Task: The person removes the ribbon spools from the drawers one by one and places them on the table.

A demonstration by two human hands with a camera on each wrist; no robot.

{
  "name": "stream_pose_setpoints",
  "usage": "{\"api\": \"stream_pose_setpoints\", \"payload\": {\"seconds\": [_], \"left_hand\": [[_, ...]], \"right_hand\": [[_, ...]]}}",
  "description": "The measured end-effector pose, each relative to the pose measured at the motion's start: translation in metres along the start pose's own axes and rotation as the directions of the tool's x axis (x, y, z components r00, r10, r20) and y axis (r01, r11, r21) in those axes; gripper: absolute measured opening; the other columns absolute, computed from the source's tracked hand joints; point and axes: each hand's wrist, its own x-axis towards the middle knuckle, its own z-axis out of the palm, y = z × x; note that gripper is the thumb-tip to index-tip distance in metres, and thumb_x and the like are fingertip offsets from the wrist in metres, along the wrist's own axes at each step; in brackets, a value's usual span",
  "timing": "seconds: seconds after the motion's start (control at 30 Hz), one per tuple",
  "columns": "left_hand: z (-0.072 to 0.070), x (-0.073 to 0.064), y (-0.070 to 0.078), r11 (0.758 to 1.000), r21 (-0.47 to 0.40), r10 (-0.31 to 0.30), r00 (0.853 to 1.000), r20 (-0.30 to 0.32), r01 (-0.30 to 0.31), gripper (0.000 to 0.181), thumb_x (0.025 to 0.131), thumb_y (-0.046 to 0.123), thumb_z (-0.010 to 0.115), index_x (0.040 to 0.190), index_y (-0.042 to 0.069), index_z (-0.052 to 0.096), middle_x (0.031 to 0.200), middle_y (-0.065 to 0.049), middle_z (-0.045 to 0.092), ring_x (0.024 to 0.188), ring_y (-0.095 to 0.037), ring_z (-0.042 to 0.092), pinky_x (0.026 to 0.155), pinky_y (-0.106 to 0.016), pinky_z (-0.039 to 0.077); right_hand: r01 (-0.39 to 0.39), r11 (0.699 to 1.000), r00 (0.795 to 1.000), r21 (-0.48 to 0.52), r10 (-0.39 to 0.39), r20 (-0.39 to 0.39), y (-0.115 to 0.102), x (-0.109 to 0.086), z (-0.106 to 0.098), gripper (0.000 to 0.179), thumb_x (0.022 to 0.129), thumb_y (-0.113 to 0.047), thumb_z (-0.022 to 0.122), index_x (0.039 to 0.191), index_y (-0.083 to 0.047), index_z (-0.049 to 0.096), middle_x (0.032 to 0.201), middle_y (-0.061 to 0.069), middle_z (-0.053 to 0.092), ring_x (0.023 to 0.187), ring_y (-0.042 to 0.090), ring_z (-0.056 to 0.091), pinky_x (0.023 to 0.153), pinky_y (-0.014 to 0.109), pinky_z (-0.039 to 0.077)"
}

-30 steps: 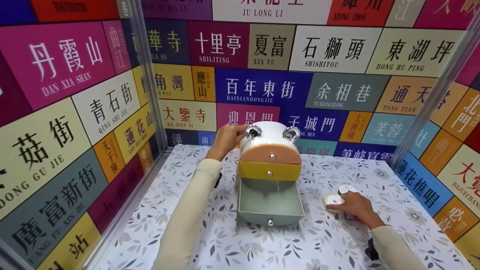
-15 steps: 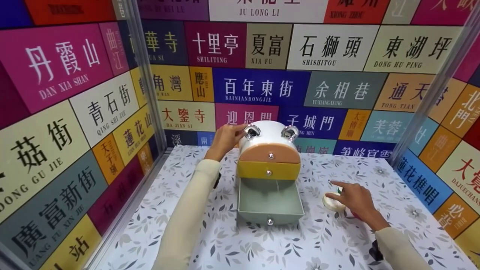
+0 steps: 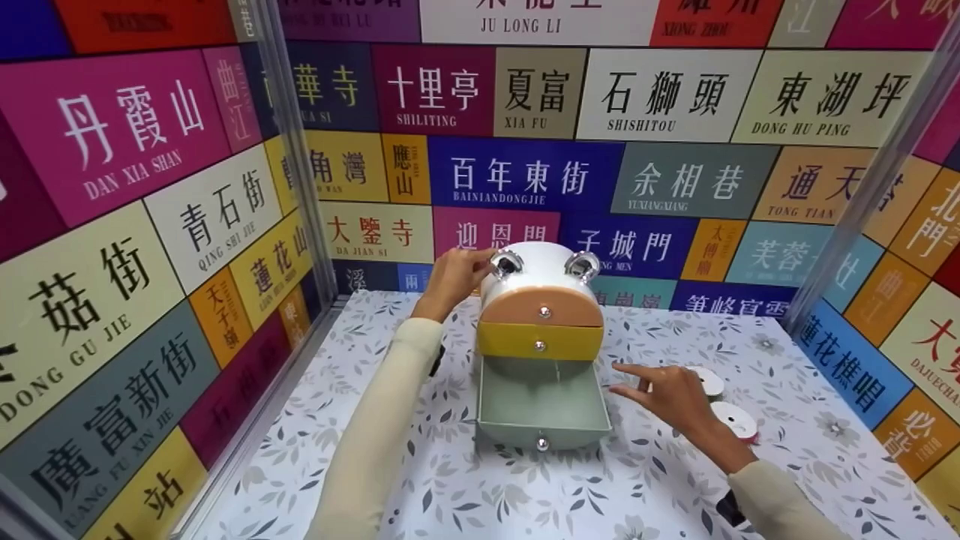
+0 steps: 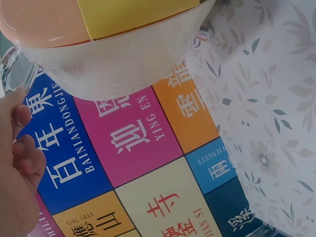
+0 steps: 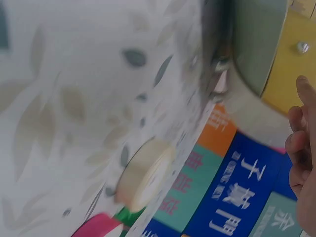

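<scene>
A small frog-shaped drawer box (image 3: 544, 264) with clear bulging eyes stands on the table. Its orange (image 3: 525, 307) and yellow drawers (image 3: 502, 341) are in, while the green bottom drawer (image 3: 517, 433) is pulled out with nothing visible inside. My left hand (image 3: 454, 279) pinches the box's left eye (image 4: 19, 71), its other fingers curled. Just right of the green drawer hovers my right hand (image 3: 675, 397), index finger and thumb stretched apart and holding nothing. Ribbon rolls lie beside and behind that hand: cream (image 5: 148, 175), green (image 5: 129, 216) and pink (image 5: 96, 226).
A white tabletop (image 3: 442, 487) with grey leaf print lies under everything. Panels (image 3: 525, 176) covered in coloured street-name signs close off the back and both sides. Metal posts (image 3: 304, 157) stand at the corners.
My right hand has let go of the ribbon rolls and moved left toward the green drawer, uncovering rolls behind it. The left hand has stayed at the box's eye.
</scene>
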Motion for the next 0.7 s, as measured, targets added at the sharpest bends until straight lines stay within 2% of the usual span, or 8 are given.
{"api": "stream_pose_setpoints", "payload": {"seconds": [0.17,0.33,0.5,0.6,0.7], "left_hand": [[0.000,0.001,0.000,1.000,0.001,0.007,1.000,-0.003,-0.007,0.033,0.099,0.028,0.073,0.132,0.028,0.074,0.085,-0.002,0.076,0.072,-0.018,0.066,0.067,-0.034,0.055],[0.000,0.001,0.000,1.000,-0.003,0.009,1.000,-0.002,-0.009,0.033,0.099,0.028,0.073,0.132,0.029,0.074,0.084,-0.003,0.076,0.073,-0.018,0.067,0.067,-0.033,0.056],[-0.002,0.001,0.000,1.000,0.004,0.011,1.000,-0.003,-0.010,0.031,0.100,0.028,0.073,0.131,0.030,0.075,0.084,-0.001,0.076,0.074,-0.018,0.068,0.069,-0.036,0.056],[-0.001,0.001,-0.001,1.000,0.005,0.002,1.000,0.002,-0.002,0.032,0.099,0.029,0.073,0.131,0.029,0.075,0.084,-0.001,0.077,0.074,-0.018,0.068,0.069,-0.036,0.055],[0.000,0.000,-0.001,1.000,0.000,-0.014,1.000,0.012,0.014,0.033,0.099,0.030,0.074,0.132,0.031,0.074,0.084,0.000,0.077,0.074,-0.016,0.067,0.068,-0.034,0.054]], "right_hand": [[0.099,0.993,0.995,0.059,-0.099,-0.002,-0.029,0.008,0.008,0.040,0.078,-0.037,0.092,0.115,-0.024,0.083,0.057,-0.013,0.062,0.044,-0.007,0.034,0.041,0.015,0.029],[0.251,0.960,0.968,0.127,-0.247,-0.047,-0.051,0.007,0.023,0.038,0.077,-0.036,0.093,0.111,-0.025,0.083,0.058,-0.015,0.064,0.047,-0.010,0.042,0.043,0.009,0.029],[0.357,0.924,0.934,0.139,-0.349,-0.083,-0.066,-0.001,0.039,0.041,0.074,-0.037,0.095,0.111,-0.027,0.083,0.049,-0.015,0.054,0.048,-0.012,0.024,0.042,0.011,0.023],[0.398,0.906,0.917,0.144,-0.393,-0.066,-0.073,-0.005,0.049,0.043,0.071,-0.037,0.096,0.111,-0.028,0.083,0.049,-0.015,0.055,0.050,-0.012,0.024,0.043,0.012,0.026],[0.419,0.897,0.908,0.141,-0.417,-0.044,-0.079,-0.010,0.056,0.046,0.070,-0.035,0.096,0.114,-0.029,0.082,0.053,-0.014,0.059,0.048,-0.009,0.034,0.044,0.014,0.035]]}}
